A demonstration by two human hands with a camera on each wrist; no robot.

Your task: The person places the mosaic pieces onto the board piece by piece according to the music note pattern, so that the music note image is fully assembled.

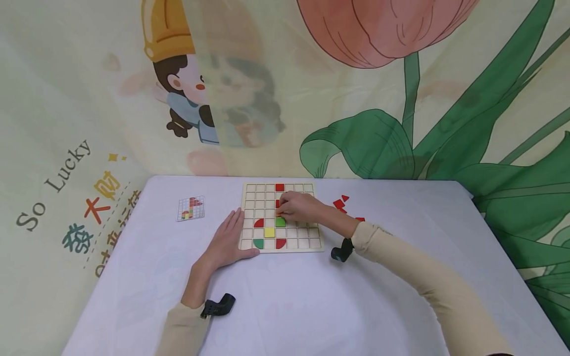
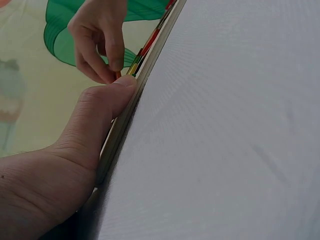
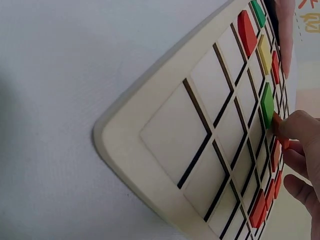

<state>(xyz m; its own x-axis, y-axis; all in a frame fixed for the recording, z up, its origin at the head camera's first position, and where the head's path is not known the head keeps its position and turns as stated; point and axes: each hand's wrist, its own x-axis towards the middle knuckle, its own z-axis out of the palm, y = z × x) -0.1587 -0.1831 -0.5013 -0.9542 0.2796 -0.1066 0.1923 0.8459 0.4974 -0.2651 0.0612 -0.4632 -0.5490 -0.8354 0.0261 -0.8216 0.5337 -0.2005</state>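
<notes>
A pale grid board [image 1: 303, 243] lies on the white cloth, with red, green and yellow tiles in some of its cells. My left hand [image 1: 228, 242] lies along the board's left side, fingers straight, with the thumb at the near left corner. Over the middle of the board, my right hand [image 1: 299, 206] pinches a small orange tile [image 3: 281, 131] beside a green tile [image 3: 267, 105]. In the head view the fingers mostly hide that tile. A yellow tile [image 1: 269, 232] sits nearer the board's front edge.
Left of the board lies a small card [image 1: 191, 208] printed with a coloured grid pattern. Several loose red pieces [image 1: 340, 204] lie to the right, partly behind the right forearm. A patterned curtain [image 1: 378, 89] hangs behind the table.
</notes>
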